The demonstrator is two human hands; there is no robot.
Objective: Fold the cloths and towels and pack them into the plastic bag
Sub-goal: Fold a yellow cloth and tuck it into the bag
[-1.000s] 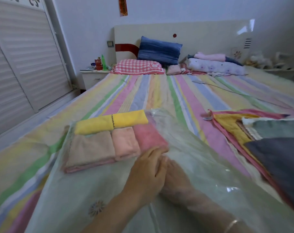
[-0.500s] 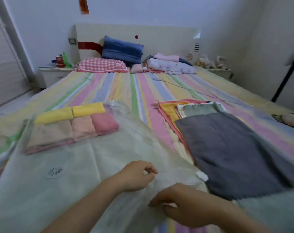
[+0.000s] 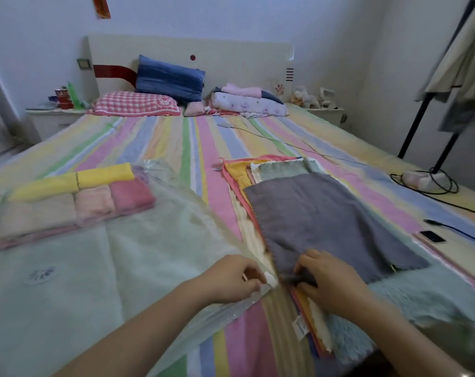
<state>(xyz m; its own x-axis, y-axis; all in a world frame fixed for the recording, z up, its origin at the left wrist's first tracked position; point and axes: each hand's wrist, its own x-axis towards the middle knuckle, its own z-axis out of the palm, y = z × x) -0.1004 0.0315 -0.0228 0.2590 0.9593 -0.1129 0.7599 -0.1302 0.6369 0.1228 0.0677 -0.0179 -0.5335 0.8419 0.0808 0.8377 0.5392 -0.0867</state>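
- Whereas both hands lay deep on the plastic bag (image 3: 155,257) a second ago, beside the pink folded cloth, the head view now shows them drawn back to its near right corner, and the camera has swung right.
- Left hand (image 3: 231,278): fingers curled, thumb and fingertips pinching the bag's edge at a small white tab.
- Right hand (image 3: 331,284): it has crossed from the bag onto the grey towel (image 3: 326,219), and its fingers are curled round the towel's near edge.
- Folded cloths (image 3: 76,197), yellow, pink and beige, lie in a row in the bag's far left part, where they lay before.
- Grey towel lies flat and unfolded on top of the stack of unfolded cloths (image 3: 239,171), on the bed (image 3: 176,142) just right of the bag.
- Judgement: one batch appears packed, and the grey towel looks to be next for folding. Much of the task remains.
- Not determinable: whether the bag's mouth is open at the pinched corner, as the film is clear and blurred there.
- Right fingertips are tucked under the towel's edge and hidden.
- Stack count cannot be told, as only coloured edges show.
- Teal towel (image 3: 426,295) and the bag's near left side are cut off by the frame.
- Label (image 3: 299,326) at the stack's near edge is illegible.
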